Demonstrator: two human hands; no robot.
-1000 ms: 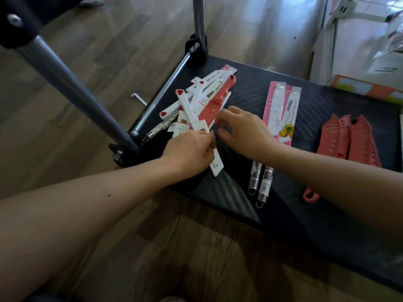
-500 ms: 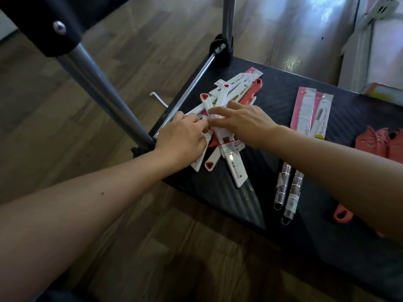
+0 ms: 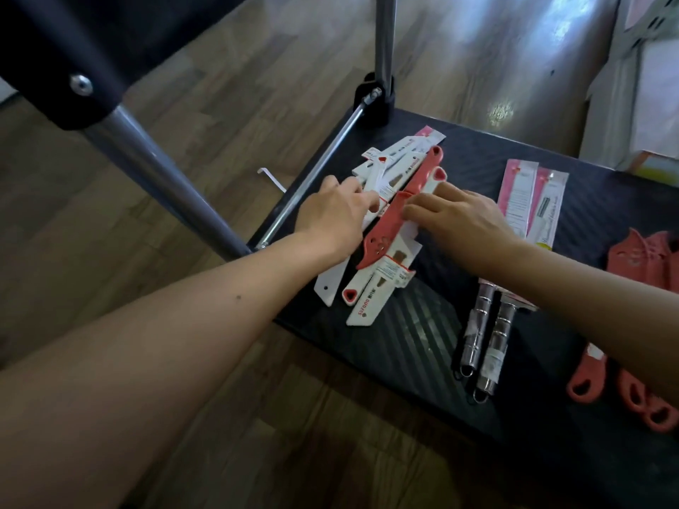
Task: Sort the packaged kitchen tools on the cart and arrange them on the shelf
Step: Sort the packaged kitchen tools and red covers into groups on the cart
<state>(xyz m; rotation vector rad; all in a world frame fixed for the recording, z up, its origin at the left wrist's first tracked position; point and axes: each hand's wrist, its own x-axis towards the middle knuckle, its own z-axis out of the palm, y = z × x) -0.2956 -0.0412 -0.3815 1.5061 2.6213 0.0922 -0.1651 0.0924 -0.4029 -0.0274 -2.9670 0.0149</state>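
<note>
A heap of white packaged knives (image 3: pixel 371 306) with red handle ends lies at the left corner of the black cart shelf (image 3: pixel 422 343). A coral knife with a holed sheath (image 3: pixel 389 233) lies diagonally on top of the heap. My left hand (image 3: pixel 330 214) rests on the heap's left side, fingers touching a white knife. My right hand (image 3: pixel 459 218) lies on the heap's right side, fingertips on the coral knife's middle. Whether either hand grips a package is hidden. Two steel-handled tools in pink packaging (image 3: pixel 514 229) lie to the right.
Several coral sheathed knives (image 3: pixel 646 259) lie at the far right, handles (image 3: pixel 588 383) towards me. Steel cart posts (image 3: pixel 161 178) rise at the left and at the back corner (image 3: pixel 384 49). A side rail (image 3: pixel 316 167) borders the shelf. White boxes (image 3: pixel 639 86) stand beyond on the wooden floor.
Both hands have worked over the heap, my left hand shifting up its left side. The white knives have been spread, and the coral knife now lies exposed on top. The camera has come closer.
</note>
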